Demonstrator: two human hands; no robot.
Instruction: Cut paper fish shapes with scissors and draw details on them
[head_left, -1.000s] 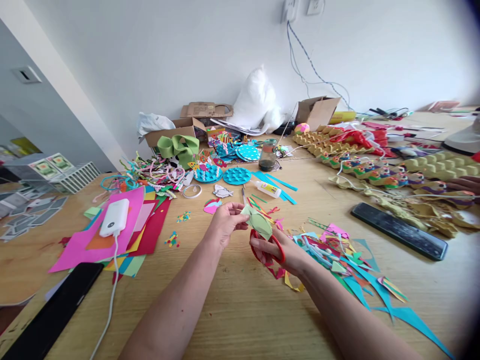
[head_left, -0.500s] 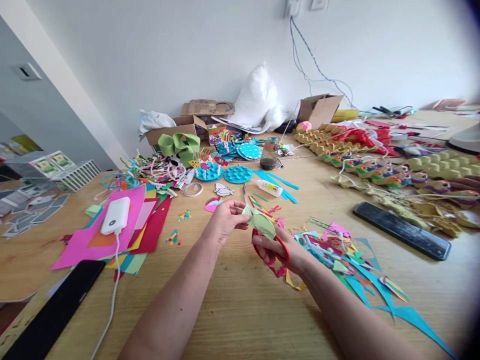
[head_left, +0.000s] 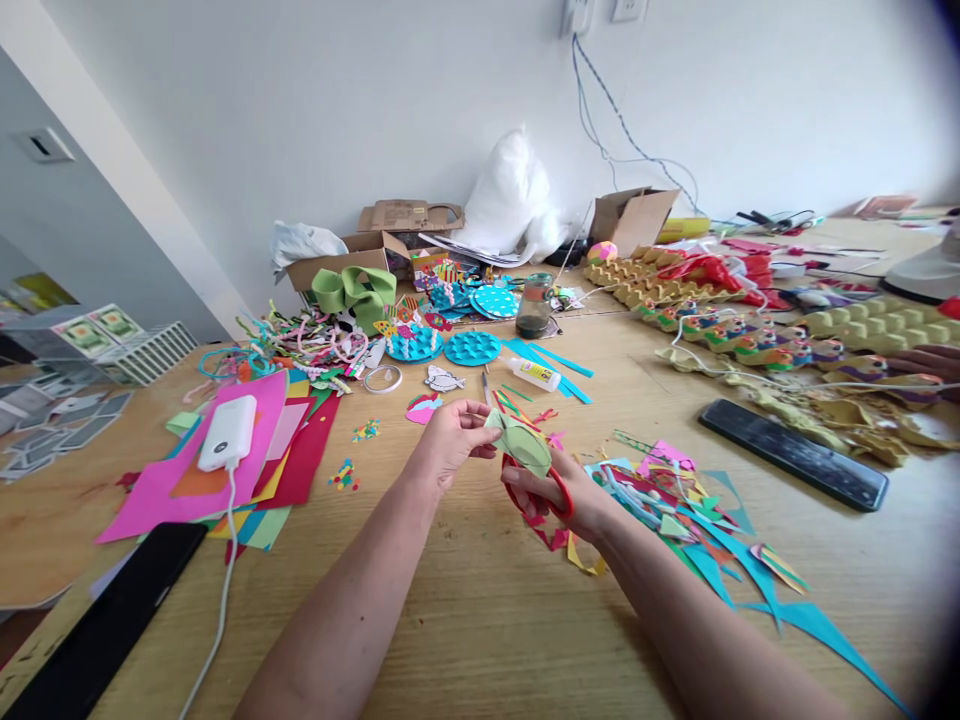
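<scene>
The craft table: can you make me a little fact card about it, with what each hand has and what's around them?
Left hand: pinching light green paper
Right hand: holding red-handled scissors at the paper
Right of the hands: colourful paper scraps, then a dark phone
Left of the hands: coloured sheets with a white device on top
Beyond the hands: a glue bottle lying down
Far right edge: part of another person's hand

A single camera on the person's head looked forward and down, close over a light-brown wooden tabletop (head_left: 480, 640), facing a smooth white wall (head_left: 337, 100) at twelve o'clock. The bare left hand (head_left: 448, 440) and bare right hand (head_left: 579, 502) showed near the middle, towards six o'clock.
</scene>
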